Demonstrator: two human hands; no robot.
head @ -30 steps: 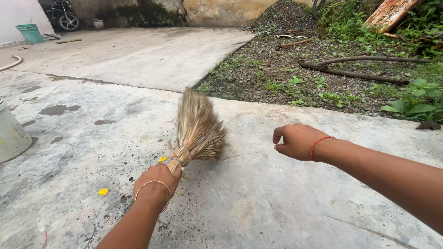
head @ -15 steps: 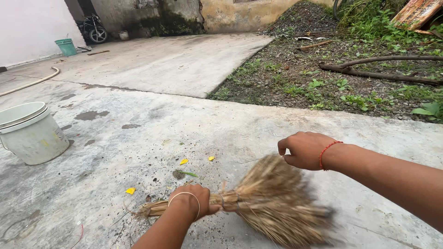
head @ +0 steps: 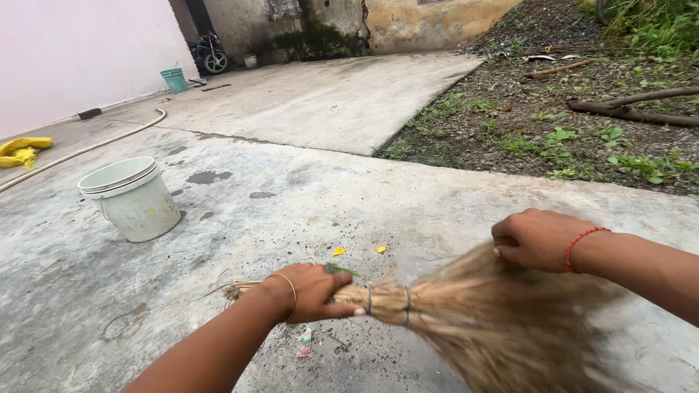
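Two hands: left hand (head: 309,291) grips grass broom (head: 466,320); right hand (head: 535,239) fisted, empty; damp concrete yard (head: 306,189).

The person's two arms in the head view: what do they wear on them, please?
Both forearms are bare, with no sleeves in view. The left hand has a thin, pale metal-looking bangle at the wrist. The right hand has a thin red thread bracelet at the wrist. No gloves, rings or watch can be seen.
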